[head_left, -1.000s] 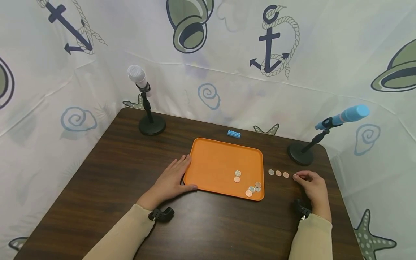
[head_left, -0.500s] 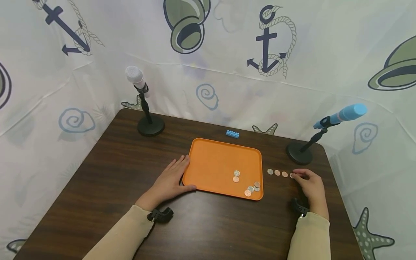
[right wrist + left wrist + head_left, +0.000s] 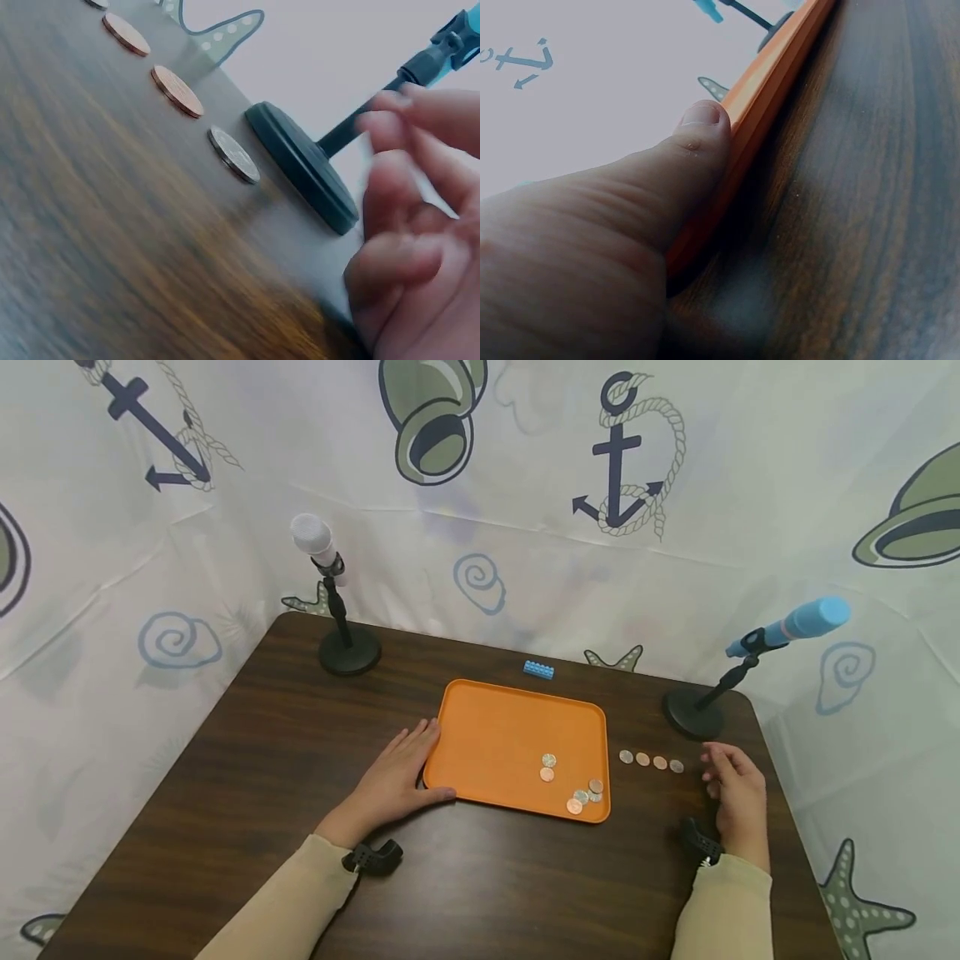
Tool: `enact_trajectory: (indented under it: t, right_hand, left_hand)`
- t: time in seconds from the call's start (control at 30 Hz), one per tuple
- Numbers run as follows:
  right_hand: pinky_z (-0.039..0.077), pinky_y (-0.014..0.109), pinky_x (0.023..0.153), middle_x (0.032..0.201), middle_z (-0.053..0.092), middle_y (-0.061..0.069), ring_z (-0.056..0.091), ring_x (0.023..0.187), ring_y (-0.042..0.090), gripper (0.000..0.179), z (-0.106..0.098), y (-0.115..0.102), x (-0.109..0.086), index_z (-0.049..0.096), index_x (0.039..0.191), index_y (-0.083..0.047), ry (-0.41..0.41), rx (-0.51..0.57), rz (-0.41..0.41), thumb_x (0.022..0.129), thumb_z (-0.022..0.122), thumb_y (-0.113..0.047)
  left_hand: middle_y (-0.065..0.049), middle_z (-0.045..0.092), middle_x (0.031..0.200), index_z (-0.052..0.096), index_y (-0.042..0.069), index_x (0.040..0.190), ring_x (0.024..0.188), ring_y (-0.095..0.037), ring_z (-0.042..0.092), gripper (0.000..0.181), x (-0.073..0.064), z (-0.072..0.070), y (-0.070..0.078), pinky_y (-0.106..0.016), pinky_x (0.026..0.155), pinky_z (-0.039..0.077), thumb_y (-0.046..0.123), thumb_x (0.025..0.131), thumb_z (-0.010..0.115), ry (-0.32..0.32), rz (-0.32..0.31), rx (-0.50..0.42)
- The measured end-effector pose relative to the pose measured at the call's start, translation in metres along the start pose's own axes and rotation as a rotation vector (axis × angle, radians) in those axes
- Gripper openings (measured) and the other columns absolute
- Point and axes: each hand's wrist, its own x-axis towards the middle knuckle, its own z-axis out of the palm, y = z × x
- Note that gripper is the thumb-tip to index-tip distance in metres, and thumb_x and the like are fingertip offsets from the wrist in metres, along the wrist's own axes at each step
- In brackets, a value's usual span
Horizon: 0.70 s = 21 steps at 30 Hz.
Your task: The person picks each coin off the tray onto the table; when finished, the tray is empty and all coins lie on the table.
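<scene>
We saw the right hand [image 3: 737, 793] lifted just beside the row of four coins [image 3: 651, 761] on the table [image 3: 225, 760], fingers loosely curled and holding nothing; the nearest coin [image 3: 234, 154] lay flat, apart from the fingertips [image 3: 390, 139]. The left hand [image 3: 393, 777] rested flat against the tray [image 3: 495, 735], its thumb [image 3: 697, 139] pressed along the near rim. More coins [image 3: 573, 785] lay in the tray's near right corner.
</scene>
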Motion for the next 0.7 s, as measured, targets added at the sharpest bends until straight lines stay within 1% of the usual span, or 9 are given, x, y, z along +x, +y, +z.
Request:
enact_trajectory:
  t: [0.07, 0.1, 0.2, 0.27, 0.33, 0.4, 0.5, 0.6, 0.7]
  right_hand:
    - [0.042, 0.024, 0.050, 0.089, 0.072, 0.001, 0.060, 0.067, 0.015, 0.024, 0.000, 0.001, -0.001, 0.073, 0.115, 0.000, -0.035, 0.270, -0.061, 0.111, 0.064, -0.022]
    - [0.044, 0.024, 0.050, 0.089, 0.072, 0.004, 0.061, 0.068, 0.016, 0.024, 0.000, 0.002, -0.002, 0.072, 0.114, 0.001, -0.083, 0.388, -0.090, 0.113, 0.059, -0.019]
    - [0.049, 0.029, 0.055, 0.096, 0.074, 0.013, 0.066, 0.073, 0.023, 0.034, 0.005, 0.004, -0.002, 0.070, 0.117, 0.005, -0.304, 0.703, -0.147, 0.119, 0.041, -0.014]
    - [0.051, 0.032, 0.057, 0.102, 0.074, 0.018, 0.066, 0.077, 0.027, 0.043, 0.012, 0.005, -0.002, 0.068, 0.122, 0.007, -0.469, 0.839, -0.160, 0.121, 0.033, -0.019]
    - [0.050, 0.034, 0.058, 0.107, 0.073, 0.022, 0.065, 0.080, 0.030, 0.051, 0.023, 0.006, -0.002, 0.065, 0.127, 0.009, -0.615, 0.931, -0.159, 0.121, 0.028, -0.025]
    - [0.049, 0.035, 0.058, 0.111, 0.071, 0.023, 0.063, 0.083, 0.031, 0.057, 0.036, 0.006, -0.003, 0.063, 0.132, 0.010, -0.730, 0.976, -0.142, 0.121, 0.025, -0.032]
    - [0.052, 0.034, 0.062, 0.117, 0.070, 0.021, 0.064, 0.089, 0.030, 0.059, 0.055, 0.007, -0.006, 0.061, 0.138, 0.007, -0.852, 0.944, -0.099, 0.121, 0.021, -0.034]
    - [0.057, 0.031, 0.068, 0.122, 0.070, 0.017, 0.066, 0.097, 0.027, 0.057, 0.070, 0.008, -0.009, 0.059, 0.142, 0.004, -0.936, 0.832, -0.066, 0.120, 0.017, -0.028]
    - [0.058, 0.027, 0.071, 0.123, 0.070, 0.016, 0.069, 0.099, 0.025, 0.052, 0.077, 0.008, -0.012, 0.056, 0.144, 0.004, -0.983, 0.673, -0.073, 0.120, 0.016, -0.019]
  left_hand:
    - [-0.006, 0.018, 0.184, 0.020, 0.011, 0.176, 0.172, -0.025, 0.015, 0.116, 0.000, 0.001, 0.000, -0.051, 0.141, 0.010, 0.073, 0.093, 0.073, 0.003, 0.004, 0.000]
    - [-0.006, 0.018, 0.184, 0.020, 0.011, 0.176, 0.172, -0.025, 0.015, 0.116, -0.001, 0.001, 0.000, -0.051, 0.142, 0.010, 0.073, 0.093, 0.073, 0.005, 0.005, 0.003]
    - [-0.007, 0.019, 0.184, 0.020, 0.011, 0.176, 0.172, -0.025, 0.015, 0.116, -0.001, 0.001, 0.000, -0.051, 0.142, 0.010, 0.073, 0.094, 0.073, 0.008, 0.008, -0.002]
    - [-0.007, 0.019, 0.184, 0.020, 0.010, 0.176, 0.172, -0.025, 0.015, 0.116, -0.001, 0.001, 0.000, -0.051, 0.142, 0.010, 0.073, 0.093, 0.073, 0.008, 0.010, -0.007]
    - [-0.007, 0.018, 0.184, 0.020, 0.011, 0.176, 0.172, -0.025, 0.015, 0.116, -0.001, 0.001, 0.000, -0.051, 0.141, 0.010, 0.073, 0.093, 0.072, 0.006, 0.010, -0.007]
    - [-0.007, 0.018, 0.184, 0.020, 0.011, 0.176, 0.172, -0.025, 0.015, 0.116, -0.001, 0.001, 0.000, -0.051, 0.142, 0.010, 0.074, 0.093, 0.072, 0.004, 0.009, -0.003]
    - [-0.006, 0.018, 0.184, 0.019, 0.011, 0.176, 0.172, -0.025, 0.015, 0.116, -0.001, 0.002, -0.001, -0.051, 0.142, 0.010, 0.075, 0.094, 0.071, 0.005, 0.009, 0.005]
    - [-0.006, 0.018, 0.184, 0.019, 0.011, 0.176, 0.172, -0.025, 0.015, 0.116, -0.001, 0.002, -0.002, -0.050, 0.142, 0.010, 0.076, 0.094, 0.070, 0.005, 0.010, 0.009]
    - [-0.006, 0.018, 0.184, 0.020, 0.011, 0.176, 0.172, -0.025, 0.015, 0.116, -0.001, 0.002, -0.002, -0.050, 0.142, 0.010, 0.075, 0.094, 0.070, 0.007, 0.011, 0.011]
